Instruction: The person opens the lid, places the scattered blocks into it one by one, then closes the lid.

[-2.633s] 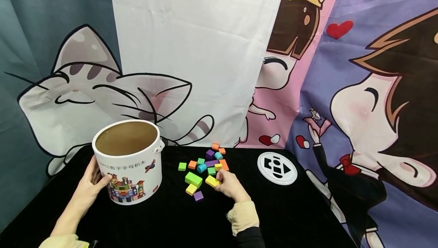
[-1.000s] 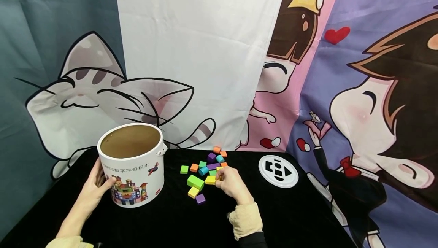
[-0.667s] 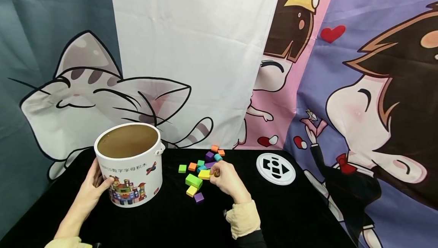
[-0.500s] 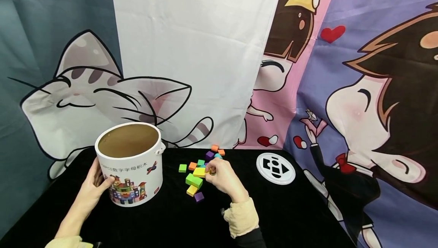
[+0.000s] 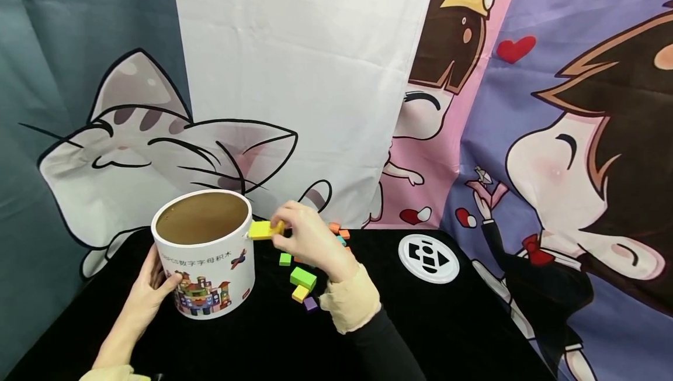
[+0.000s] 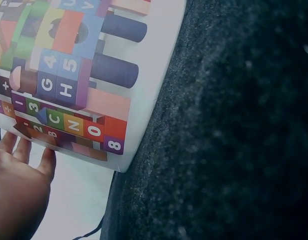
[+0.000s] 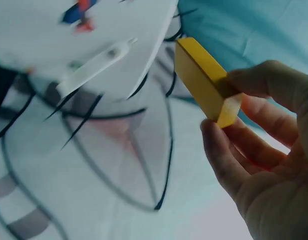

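Note:
A white bucket (image 5: pixel 212 270) with block pictures and printed characters stands on the black cloth, its open top showing a tan inside. My left hand (image 5: pixel 148 287) rests against the bucket's left side, thumb on the front. In the left wrist view, its fingertips (image 6: pixel 47 162) touch the printed wall. My right hand (image 5: pixel 307 238) pinches a yellow rectangular block (image 5: pixel 260 230) by one end, just right of the bucket's rim. The right wrist view shows this yellow block (image 7: pixel 201 75) between thumb and fingers. Below the right hand lie a green block (image 5: pixel 303 278), a small yellow block (image 5: pixel 300 293) and a purple block (image 5: pixel 311 304).
A white round lid (image 5: pixel 428 259) with black shape cut-outs lies at the right on the black cloth (image 5: pixel 452 334). More small blocks are partly hidden behind the right hand. Cartoon-printed curtains (image 5: pixel 315 77) hang behind the table.
My right hand has lifted the yellow block from the pile and carried it left and up, close to the bucket's rim. The left hand stays against the bucket.

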### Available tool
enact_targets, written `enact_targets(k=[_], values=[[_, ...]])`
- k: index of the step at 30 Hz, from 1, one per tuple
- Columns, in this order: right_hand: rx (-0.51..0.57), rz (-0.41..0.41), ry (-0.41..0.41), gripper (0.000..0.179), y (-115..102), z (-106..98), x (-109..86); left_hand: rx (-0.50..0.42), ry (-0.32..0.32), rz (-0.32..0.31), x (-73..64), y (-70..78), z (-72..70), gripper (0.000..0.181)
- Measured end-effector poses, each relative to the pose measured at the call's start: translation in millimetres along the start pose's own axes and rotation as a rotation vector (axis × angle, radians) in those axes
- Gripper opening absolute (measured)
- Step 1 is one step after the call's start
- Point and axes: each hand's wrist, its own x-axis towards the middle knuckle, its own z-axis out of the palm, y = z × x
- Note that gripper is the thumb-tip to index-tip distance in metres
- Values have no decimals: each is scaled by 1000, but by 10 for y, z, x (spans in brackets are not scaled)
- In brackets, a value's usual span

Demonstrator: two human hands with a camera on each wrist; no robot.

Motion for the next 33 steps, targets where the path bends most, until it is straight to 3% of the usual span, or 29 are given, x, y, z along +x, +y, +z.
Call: enact_targets(k=[3, 6, 10, 14, 22, 33], values=[[29, -15, -11, 11, -121, 40, 264, -3, 4, -1, 5, 2, 2, 85], [35, 19, -44, 11, -161, 149, 545, 17, 2, 3, 42, 15, -2, 86], [-1, 77, -100, 9, -155, 396, 865, 48, 9, 11, 73, 40, -18, 86], [-63, 142, -190, 8, -169, 676, 1064, 33, 9, 1, 61, 32, -25, 86], [-221, 262, -293, 16, -186, 1081, 1168, 10, 17, -10, 9, -6, 24, 86], [-277, 394, -375, 20, -250, 1188, 1207, 30, -2, -10, 3, 11, -8, 86]])
